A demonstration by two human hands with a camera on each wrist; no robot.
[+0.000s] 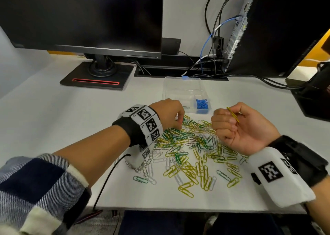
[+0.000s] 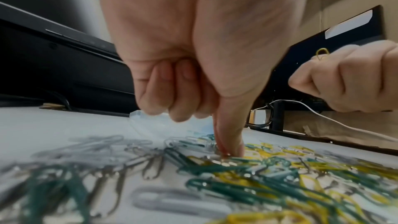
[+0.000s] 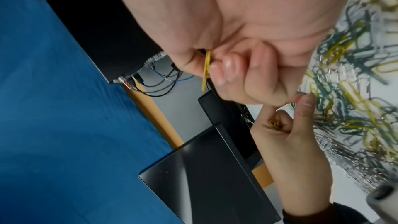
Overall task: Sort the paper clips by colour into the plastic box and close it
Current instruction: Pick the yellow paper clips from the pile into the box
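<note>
Paper clips point(image 1: 192, 150) in green, yellow and silver lie heaped on a white desk point(image 1: 62, 113), seen from the head camera, just in front of the open clear plastic box point(image 1: 180, 90). One front corner compartment of the box holds blue clips point(image 1: 202, 104). The left hand point(image 1: 168, 113) reaches down into the heap beside the box; the right hand point(image 1: 239, 125), palm up with fingers curled, pinches a yellow clip point(image 1: 232, 114) above the heap.

The left wrist camera shows the left hand's index fingertip point(image 2: 231, 149) pressing into the heap, other fingers curled under.

The right wrist camera shows the yellow clip pinched edge-on between thumb and fingers of the right hand, while the left hand's curled fingers cup several yellow clips point(image 3: 274, 123).
</note>
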